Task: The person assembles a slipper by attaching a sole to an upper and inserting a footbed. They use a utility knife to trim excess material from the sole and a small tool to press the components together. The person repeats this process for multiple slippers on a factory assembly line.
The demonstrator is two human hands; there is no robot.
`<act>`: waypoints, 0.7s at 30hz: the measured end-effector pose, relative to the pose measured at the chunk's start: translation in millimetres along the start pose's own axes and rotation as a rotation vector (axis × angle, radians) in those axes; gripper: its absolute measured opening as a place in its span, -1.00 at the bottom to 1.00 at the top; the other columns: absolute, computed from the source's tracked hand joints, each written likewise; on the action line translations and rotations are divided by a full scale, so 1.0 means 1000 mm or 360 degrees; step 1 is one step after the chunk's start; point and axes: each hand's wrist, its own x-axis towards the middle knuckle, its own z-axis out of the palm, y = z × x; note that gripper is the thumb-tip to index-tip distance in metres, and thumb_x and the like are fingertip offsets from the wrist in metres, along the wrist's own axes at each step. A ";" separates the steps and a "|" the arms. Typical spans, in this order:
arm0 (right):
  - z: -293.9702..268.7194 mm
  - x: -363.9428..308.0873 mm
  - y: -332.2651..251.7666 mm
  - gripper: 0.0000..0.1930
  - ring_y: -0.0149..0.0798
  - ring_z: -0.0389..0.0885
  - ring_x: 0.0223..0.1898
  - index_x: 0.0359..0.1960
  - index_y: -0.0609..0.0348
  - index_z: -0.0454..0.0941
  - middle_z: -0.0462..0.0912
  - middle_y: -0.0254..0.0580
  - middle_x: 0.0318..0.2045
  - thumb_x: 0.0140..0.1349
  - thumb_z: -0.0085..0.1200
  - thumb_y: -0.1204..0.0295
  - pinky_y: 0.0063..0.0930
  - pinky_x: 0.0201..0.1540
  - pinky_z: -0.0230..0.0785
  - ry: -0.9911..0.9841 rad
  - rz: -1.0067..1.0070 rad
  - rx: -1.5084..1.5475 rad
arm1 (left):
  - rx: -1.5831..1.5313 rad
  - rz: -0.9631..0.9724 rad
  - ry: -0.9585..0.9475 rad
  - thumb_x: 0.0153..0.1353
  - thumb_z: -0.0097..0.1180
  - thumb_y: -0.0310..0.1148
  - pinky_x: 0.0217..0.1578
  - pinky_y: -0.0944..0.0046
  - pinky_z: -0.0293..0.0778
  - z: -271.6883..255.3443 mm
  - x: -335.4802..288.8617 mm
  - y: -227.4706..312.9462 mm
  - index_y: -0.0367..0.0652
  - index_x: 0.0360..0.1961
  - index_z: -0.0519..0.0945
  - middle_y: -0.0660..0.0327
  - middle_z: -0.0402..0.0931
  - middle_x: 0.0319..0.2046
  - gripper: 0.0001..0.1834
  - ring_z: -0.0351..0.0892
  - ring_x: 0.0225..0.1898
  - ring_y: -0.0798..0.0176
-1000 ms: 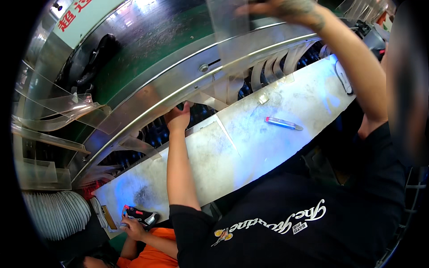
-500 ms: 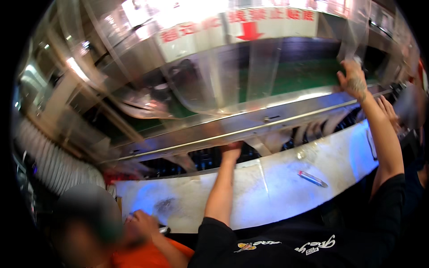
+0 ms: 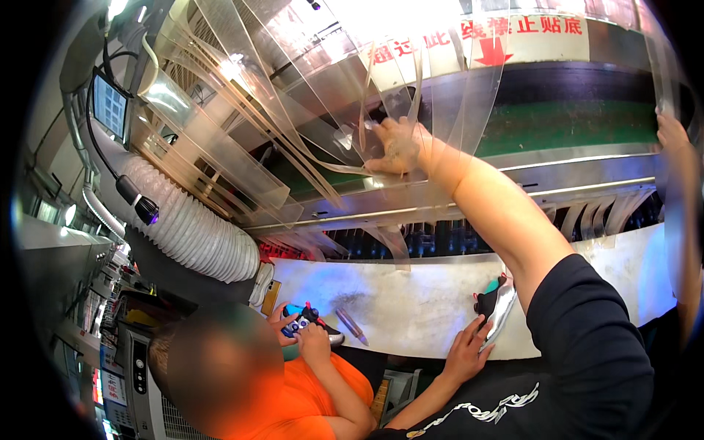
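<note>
My left hand (image 3: 468, 347) is at the near edge of the pale worktop, its fingers closed around the near end of a shoe (image 3: 497, 308). The shoe is dark with red details and a white sole, and lies on its side. My right arm stretches forward and left across the rail. My right hand (image 3: 400, 147), fingers and thumb apart, is among the clear hanging plastic strips above the green conveyor belt (image 3: 565, 121). Just beyond its fingers is a dark object (image 3: 396, 104), partly hidden by the strips; I cannot tell its kind.
At my left, a co-worker in orange holds a colourful shoe (image 3: 302, 320). A pen-like tool (image 3: 352, 326) lies on the worktop (image 3: 418, 308). A metal rail (image 3: 455, 207) runs along the belt. A white ribbed duct (image 3: 194, 220) stands left. Another person's arm (image 3: 678, 161) shows at far right.
My right hand has moved left from the far right into the strips. My left hand has come back from beneath the rail to the shoe on the worktop. The view has swung left.
</note>
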 end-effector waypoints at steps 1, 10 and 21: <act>-0.007 -0.010 -0.002 -0.15 0.28 0.61 0.32 0.36 0.22 0.52 0.60 0.31 0.30 0.37 0.21 -0.31 0.11 0.45 0.39 -0.0134 0.0084 -0.0066 | -0.0007 0.0004 0.0081 0.24 0.53 -0.33 0.29 -0.06 0.60 0.003 0.001 0.008 -0.07 0.47 0.55 -0.04 0.46 0.47 -0.24 0.60 0.34 -0.20; -0.056 -0.111 0.019 -0.46 0.25 0.69 0.22 0.15 0.06 0.70 0.71 0.10 0.20 0.22 0.42 0.05 0.15 0.26 0.57 0.0157 0.0058 0.0009 | -0.0078 0.0051 0.0155 0.16 0.55 -0.40 -0.10 0.03 0.70 0.004 0.027 0.012 -0.08 0.38 0.60 -0.16 0.42 0.33 -0.28 0.68 -0.11 -0.13; 0.036 -0.501 0.027 -0.81 0.14 0.65 0.30 -0.23 0.21 0.65 0.72 -0.04 0.02 0.11 0.31 0.63 0.11 0.30 0.52 0.0534 -0.0068 0.0414 | -0.0120 -0.0290 -0.0040 0.21 0.49 -0.45 0.16 -0.10 0.51 0.003 0.019 0.046 -0.28 0.36 0.49 -0.16 0.44 0.08 -0.31 0.50 0.14 -0.22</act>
